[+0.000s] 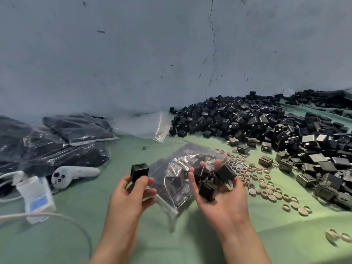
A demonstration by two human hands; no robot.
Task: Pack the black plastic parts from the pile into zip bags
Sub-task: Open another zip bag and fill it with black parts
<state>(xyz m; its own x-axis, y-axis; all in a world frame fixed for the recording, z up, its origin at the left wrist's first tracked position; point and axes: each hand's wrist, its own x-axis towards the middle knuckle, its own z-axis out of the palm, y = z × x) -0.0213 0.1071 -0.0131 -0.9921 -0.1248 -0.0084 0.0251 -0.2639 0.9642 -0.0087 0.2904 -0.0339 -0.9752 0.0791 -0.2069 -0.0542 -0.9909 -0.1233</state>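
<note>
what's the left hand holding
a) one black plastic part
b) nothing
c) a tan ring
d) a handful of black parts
a: the left hand pinches one black plastic part at its fingertips; the handful of parts sits in the right hand.

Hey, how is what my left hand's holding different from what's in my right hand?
The left hand pinches one part at its fingertips; the right hand cups several parts in its palm. The left one sits square and upright; the right ones lie jumbled at different tilts. Shared: all are the same black boxy pieces, held on either side of the zip bag.
</note>
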